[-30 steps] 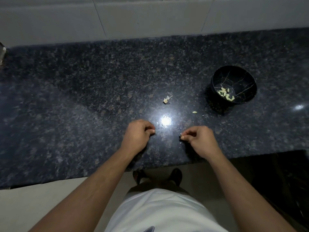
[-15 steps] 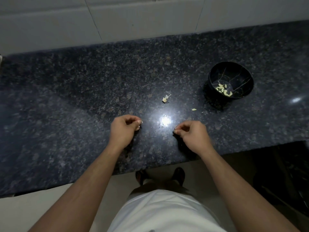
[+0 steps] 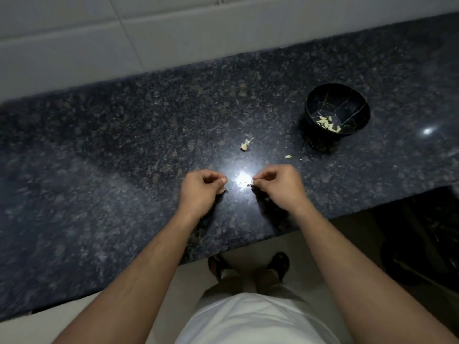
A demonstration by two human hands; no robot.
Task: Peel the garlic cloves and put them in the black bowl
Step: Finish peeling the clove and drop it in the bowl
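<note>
The black bowl (image 3: 310,105) stands at the right of the dark granite counter (image 3: 124,145), with several peeled garlic cloves (image 3: 327,124) in its bottom. A garlic stem scrap (image 3: 246,144) lies mid-counter, and a small pale garlic piece (image 3: 288,156) lies left of the bowl's foot. My left hand (image 3: 201,189) and my right hand (image 3: 279,187) rest on the counter near its front edge, on either side of a bright glare spot. Both have curled fingers with thumb and fingertips pressed together. Anything between the fingertips is too small to make out.
A white tiled wall (image 3: 173,33) runs behind the counter. The counter's front edge (image 3: 248,247) lies just below my wrists, with my feet on the floor beneath. A dark recess (image 3: 422,232) opens at the lower right.
My hands drew apart half a second ago and have since come closer together around the glare spot. The view has tilted and shifted; bowl and scraps lie where they were.
</note>
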